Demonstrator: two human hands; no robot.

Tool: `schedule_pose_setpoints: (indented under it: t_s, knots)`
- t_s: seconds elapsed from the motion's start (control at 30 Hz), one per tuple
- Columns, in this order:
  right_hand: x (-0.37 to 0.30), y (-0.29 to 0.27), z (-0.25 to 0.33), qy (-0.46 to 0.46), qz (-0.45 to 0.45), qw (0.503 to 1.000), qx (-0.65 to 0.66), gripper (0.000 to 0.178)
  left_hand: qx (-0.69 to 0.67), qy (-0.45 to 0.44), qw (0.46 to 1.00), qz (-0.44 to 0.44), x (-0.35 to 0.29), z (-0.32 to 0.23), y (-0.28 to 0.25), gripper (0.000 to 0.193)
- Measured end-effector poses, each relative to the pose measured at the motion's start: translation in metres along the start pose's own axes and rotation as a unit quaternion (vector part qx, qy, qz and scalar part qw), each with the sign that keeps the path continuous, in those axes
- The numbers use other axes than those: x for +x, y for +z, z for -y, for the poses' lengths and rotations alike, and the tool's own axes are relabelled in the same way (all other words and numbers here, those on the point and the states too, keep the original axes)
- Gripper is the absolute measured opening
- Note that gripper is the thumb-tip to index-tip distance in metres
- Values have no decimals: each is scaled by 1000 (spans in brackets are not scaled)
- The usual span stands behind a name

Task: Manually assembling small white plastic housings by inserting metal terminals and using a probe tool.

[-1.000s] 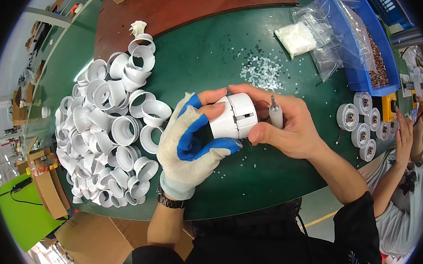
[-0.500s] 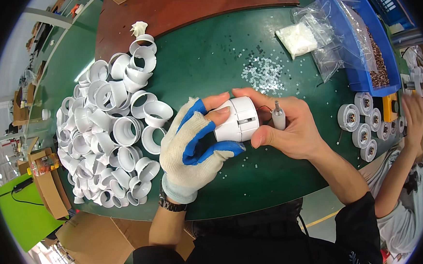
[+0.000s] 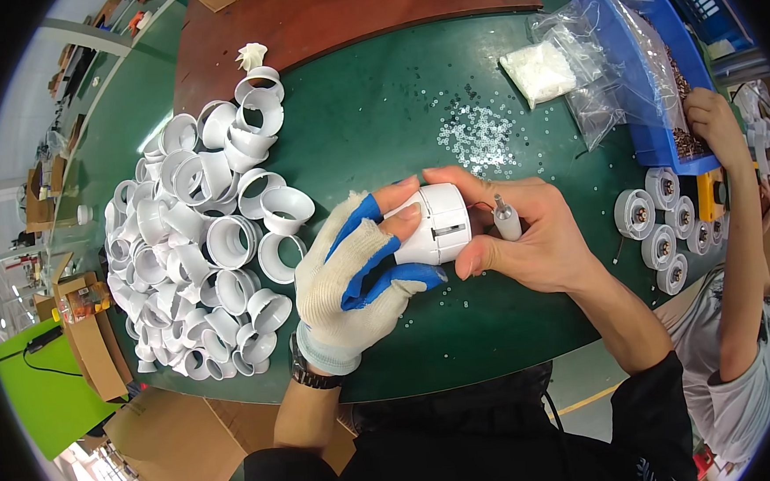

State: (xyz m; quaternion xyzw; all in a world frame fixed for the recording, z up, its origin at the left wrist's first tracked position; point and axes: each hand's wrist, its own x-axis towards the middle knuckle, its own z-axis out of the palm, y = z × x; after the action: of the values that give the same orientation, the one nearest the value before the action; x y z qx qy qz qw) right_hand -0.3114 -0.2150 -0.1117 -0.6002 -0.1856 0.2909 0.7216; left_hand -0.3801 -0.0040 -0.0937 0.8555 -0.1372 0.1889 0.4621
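My left hand (image 3: 345,283), in a white and blue glove with some bare fingertips, grips the left side of a white round plastic housing (image 3: 441,222). My bare right hand (image 3: 539,235) holds the right end of the same housing, thumb below and fingers above. A dark slot shows in the housing's side. Tucked in my right hand is a short whitish cylinder with a metal tip (image 3: 506,219), perhaps a driver tool. A thin red wire shows beside it; where it leads is hidden.
White plastic rings (image 3: 226,241) lie heaped at the left. Beyond my hands, small clear washers (image 3: 477,138) are scattered on the green table. A bag of white pieces (image 3: 540,72), a blue bin (image 3: 652,132) of copper-coloured parts and several round white units (image 3: 635,214) stand right. A co-worker's hand (image 3: 715,123) reaches into the bin.
The housing has turned slightly and shifted a little toward me, still in both hands. The co-worker's hand has moved up and left into the blue bin.
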Motion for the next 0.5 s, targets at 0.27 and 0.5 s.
schedule_pose_setpoints:
  t_s: [0.27, 0.5]
  knots:
    - [-1, -6, -8, -95, 14, 990, -105, 78, 36, 22, 999, 3, 4, -7, -2, 55]
    - [2, -5, -8, -120, 12, 987, -105, 79, 44, 19, 999, 14, 3, -3, -3, 54]
